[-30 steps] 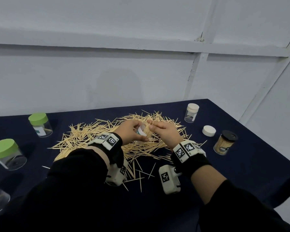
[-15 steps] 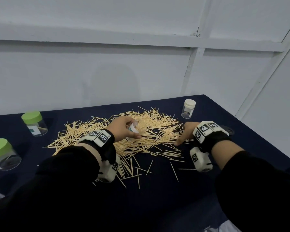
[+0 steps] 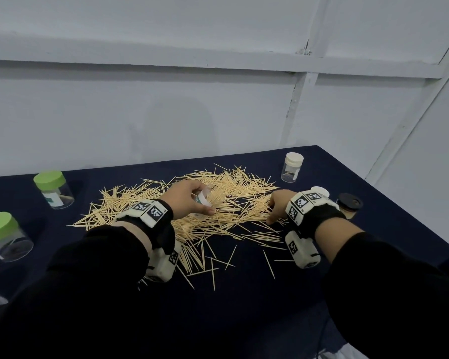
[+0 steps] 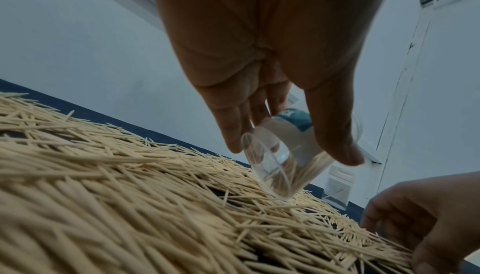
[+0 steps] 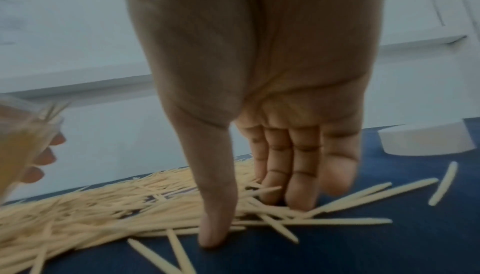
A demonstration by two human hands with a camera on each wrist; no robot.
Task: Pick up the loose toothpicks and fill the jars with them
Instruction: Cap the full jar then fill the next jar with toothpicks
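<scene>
Pale wooden toothpicks (image 3: 226,203) heaped mid-worktop (image 3: 244,307) on navy cloth. Over the heap's middle, left hand (image 3: 186,199), grip curled round a tilted clear open jar (image 3: 205,199) partly filled with picks. At the heap's right edge, right hand (image 3: 279,207), grip released, straight fingers (image 5: 301,186) and thumb pressing down on picks. Beyond the heap to the right, a white-capped jar (image 3: 292,167); right of it, a loose white lid (image 5: 426,140) and a black-lidded jar (image 3: 349,204). Left of the heap, two green-lidded jars (image 3: 53,189).

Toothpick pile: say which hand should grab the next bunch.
Right. The right hand is free, its fingertips already down on the toothpick pile. The left hand is busy holding the tilted clear jar.
</scene>
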